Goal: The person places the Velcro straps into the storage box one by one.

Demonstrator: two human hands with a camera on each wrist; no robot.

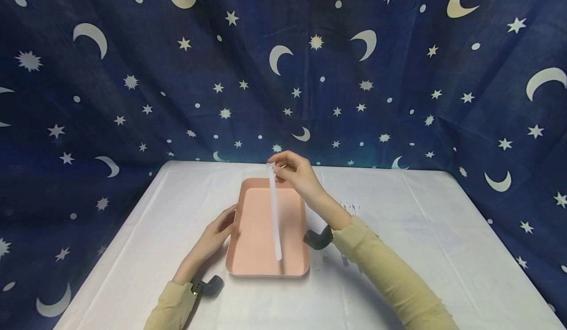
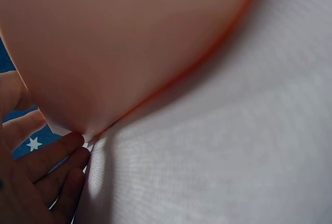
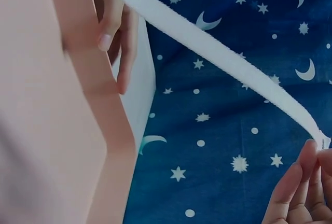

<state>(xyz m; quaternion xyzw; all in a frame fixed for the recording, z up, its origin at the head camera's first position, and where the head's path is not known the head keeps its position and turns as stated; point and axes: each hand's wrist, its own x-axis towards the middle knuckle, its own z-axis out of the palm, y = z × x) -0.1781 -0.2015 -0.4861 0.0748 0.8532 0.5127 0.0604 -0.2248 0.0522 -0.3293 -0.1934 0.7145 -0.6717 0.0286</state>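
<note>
My right hand (image 1: 294, 172) pinches the upper end of a white fuzzy-edged strap (image 1: 274, 217) between thumb and fingertips. The strap hangs over a shallow pink tray (image 1: 252, 231), its rounded lower end toward me. In the right wrist view, the strap (image 3: 223, 63) runs down in a gentle curve to the fingertips. My left hand (image 1: 219, 229) holds the tray at its left side, thumb at the rim and fingers along the outer wall. In the left wrist view, several fingers (image 2: 57, 164) touch the tray's outer side (image 2: 104, 42), while others are partly hidden behind it.
White and translucent strips (image 1: 350, 209) lie on the table right of the tray, partly hidden by my right forearm. A white cloth (image 1: 443, 251) covers the table. A dark blue curtain (image 1: 248, 40) with moons and stars hangs behind it and at both sides.
</note>
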